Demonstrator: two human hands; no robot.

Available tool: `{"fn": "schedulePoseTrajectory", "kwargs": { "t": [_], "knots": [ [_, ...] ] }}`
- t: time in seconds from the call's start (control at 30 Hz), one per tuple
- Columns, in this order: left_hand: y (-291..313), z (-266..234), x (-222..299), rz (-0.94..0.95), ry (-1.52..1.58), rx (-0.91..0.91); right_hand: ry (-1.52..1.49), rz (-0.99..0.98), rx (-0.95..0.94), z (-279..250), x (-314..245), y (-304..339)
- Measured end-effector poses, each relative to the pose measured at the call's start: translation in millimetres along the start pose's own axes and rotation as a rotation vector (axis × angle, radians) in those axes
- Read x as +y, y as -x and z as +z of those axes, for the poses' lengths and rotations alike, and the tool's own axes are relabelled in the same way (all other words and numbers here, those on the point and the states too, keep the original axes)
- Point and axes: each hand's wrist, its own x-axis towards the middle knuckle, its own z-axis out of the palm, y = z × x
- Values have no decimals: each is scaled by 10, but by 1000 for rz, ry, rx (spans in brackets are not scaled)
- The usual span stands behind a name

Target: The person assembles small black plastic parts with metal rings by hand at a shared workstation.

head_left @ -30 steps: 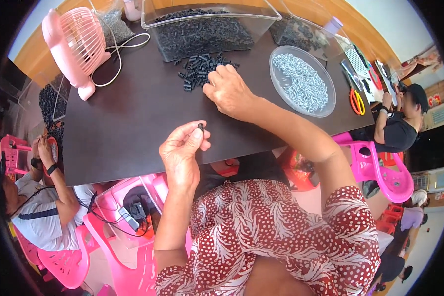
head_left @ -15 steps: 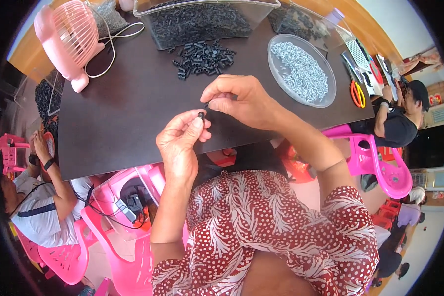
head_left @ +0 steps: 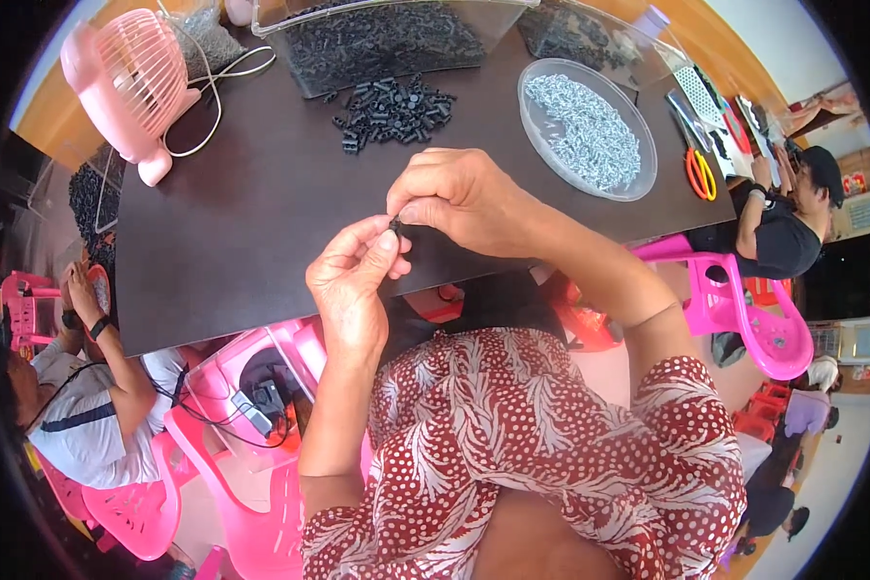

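Over the near part of the dark table [head_left: 213, 251], my left hand [head_left: 353, 275] pinches a small black plastic part [head_left: 394, 225] between thumb and forefinger. My right hand [head_left: 445, 198] is closed, its thumb and fingertips meeting right at the top of that part. Whatever the right fingertips hold is too small and covered to make out. Beyond my hands lies a loose pile of similar black plastic parts [head_left: 396, 111]. To the right of the pile stands a round clear tray [head_left: 529, 114] with many small silvery metal pieces [head_left: 590, 135].
A clear bin of black parts [head_left: 387, 48] stands at the back. The pink fan [head_left: 130, 82] with its white cord is at far left. Orange-handled scissors [head_left: 700, 174] lie at the right edge. Co-workers sit on both sides, and pink chairs [head_left: 232, 493] stand by the table.
My right hand has come slightly left and down, closing the gap to the black part in my left hand. The left hand stays in nearly the same place.
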Motion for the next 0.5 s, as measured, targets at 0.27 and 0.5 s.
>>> {"fn": "schedulePoseTrajectory", "kwargs": {
  "t": [0.27,0.5],
  "knots": [
    [9,-13,45,-55,26,-29,41,-76,36,52,58,-50],
    [-39,-96,23,-162,129,-88,-28,-9,-68,23,41,-64]
  ]
}}
